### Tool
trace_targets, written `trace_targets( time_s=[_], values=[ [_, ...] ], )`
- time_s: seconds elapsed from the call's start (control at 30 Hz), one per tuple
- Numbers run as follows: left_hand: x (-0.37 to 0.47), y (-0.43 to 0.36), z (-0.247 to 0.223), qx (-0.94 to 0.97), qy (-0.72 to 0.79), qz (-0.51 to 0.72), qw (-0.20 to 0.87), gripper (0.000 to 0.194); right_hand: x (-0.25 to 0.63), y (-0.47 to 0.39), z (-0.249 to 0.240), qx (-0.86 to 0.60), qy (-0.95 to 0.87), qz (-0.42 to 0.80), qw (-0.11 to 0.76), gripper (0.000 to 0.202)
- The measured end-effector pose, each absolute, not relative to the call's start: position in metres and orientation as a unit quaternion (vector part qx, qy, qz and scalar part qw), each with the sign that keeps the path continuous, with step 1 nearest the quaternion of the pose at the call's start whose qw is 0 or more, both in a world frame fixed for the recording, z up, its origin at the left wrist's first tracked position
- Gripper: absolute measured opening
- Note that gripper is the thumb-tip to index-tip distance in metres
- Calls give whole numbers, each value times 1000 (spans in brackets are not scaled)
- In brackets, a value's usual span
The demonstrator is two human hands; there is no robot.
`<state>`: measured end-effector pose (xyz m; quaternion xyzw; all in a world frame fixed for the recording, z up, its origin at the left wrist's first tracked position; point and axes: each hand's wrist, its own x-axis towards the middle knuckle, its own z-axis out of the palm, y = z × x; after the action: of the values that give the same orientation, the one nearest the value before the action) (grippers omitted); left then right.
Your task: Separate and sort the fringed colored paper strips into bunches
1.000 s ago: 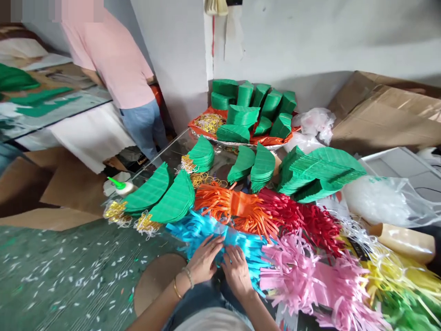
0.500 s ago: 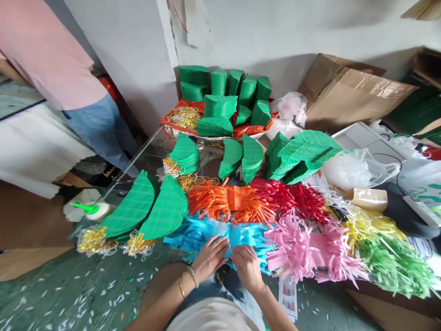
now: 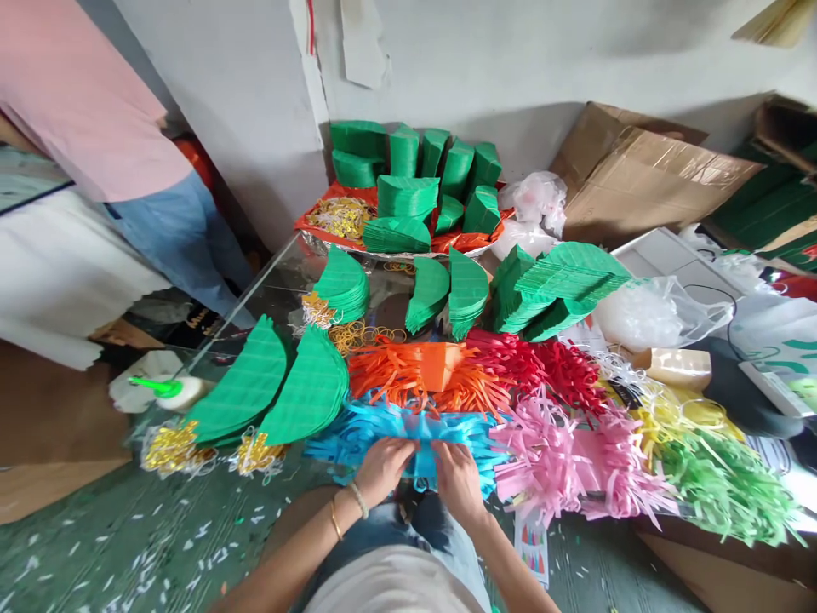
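Observation:
Blue fringed tissue paper (image 3: 357,430) lies at the near edge of the glass table, its cut strips spread to both sides. My left hand (image 3: 385,466) and my right hand (image 3: 457,478) pinch its plain middle band, one on each side of a narrow gap. Both sets of fingers are closed on the paper. Just beyond lies an orange fringed bundle (image 3: 440,368), with a red fringed bundle (image 3: 549,366) to its right. A pink fringed bundle (image 3: 587,460) is beside my right hand. Green half-round paper stacks (image 3: 306,387) stand left of my left hand.
A glue bottle (image 3: 179,392) with a green nozzle lies at the left. Rubber bands (image 3: 367,335) are scattered mid-table. More green stacks (image 3: 408,197) fill an orange-lined tray at the back. Yellow and green fringes (image 3: 728,485) lie right. A person (image 3: 82,102) stands far left.
My left hand has gone from lying flat with fingers spread to pinching the blue paper. My hands are slightly farther apart, with the blue middle band now showing between them.

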<state>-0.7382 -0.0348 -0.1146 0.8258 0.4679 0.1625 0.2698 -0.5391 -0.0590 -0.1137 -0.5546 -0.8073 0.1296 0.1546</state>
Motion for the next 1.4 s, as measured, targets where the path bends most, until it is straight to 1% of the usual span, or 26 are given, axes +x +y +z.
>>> trace_targets(
  time_s=[0.1, 0.3, 0.43, 0.57, 0.63, 0.7, 0.8, 0.87, 0.9, 0.97, 1.07, 1.17, 1.27, 1.4],
  values=[
    [-743, -17, -111, 790, 523, 142, 288, 29, -534, -39, -105, -606, -765, 179, 128, 24],
    [-746, 19, -109, 743, 593, 94, 294, 23, -534, -6, -107, -697, -675, 227, 80, 16],
    [-745, 22, -102, 739, 601, 70, 296, 20, -539, -4, -109, -733, -637, 231, 64, 18],
    [-756, 23, -93, 737, 612, 48, 283, 29, -543, -6, -110, -748, -621, 229, 59, 21],
    [-762, 26, -84, 725, 640, 44, 249, 34, -545, -6, -111, -754, -614, 226, 55, 20],
    [-761, 27, -74, 713, 669, 51, 205, 43, -547, -5, -111, -761, -607, 222, 52, 19],
    [-737, 13, -59, 725, 664, 117, 145, 52, -550, -5, -110, -768, -601, 218, 51, 18],
    [-710, -6, -57, 772, 587, 194, 146, 50, -551, -5, -108, -767, -601, 218, 52, 18],
    [-696, -15, -59, 799, 537, 198, 182, 48, -551, -6, -108, -766, -603, 219, 52, 17],
    [-676, -31, -67, 814, 509, 152, 236, 47, -551, -6, -106, -764, -604, 221, 51, 15],
    [-673, -39, -80, 806, 534, 94, 238, 42, -552, -6, -107, -769, -599, 218, 45, 17],
    [-701, -29, -84, 793, 569, 61, 210, 35, -552, -5, -109, -775, -594, 213, 41, 19],
    [-738, -12, -74, 771, 610, 44, 177, 30, -552, -5, -111, -777, -592, 211, 39, 21],
    [-771, 8, -47, 731, 667, 41, 136, 26, -552, -6, -112, -778, -591, 211, 37, 20]
  ],
)
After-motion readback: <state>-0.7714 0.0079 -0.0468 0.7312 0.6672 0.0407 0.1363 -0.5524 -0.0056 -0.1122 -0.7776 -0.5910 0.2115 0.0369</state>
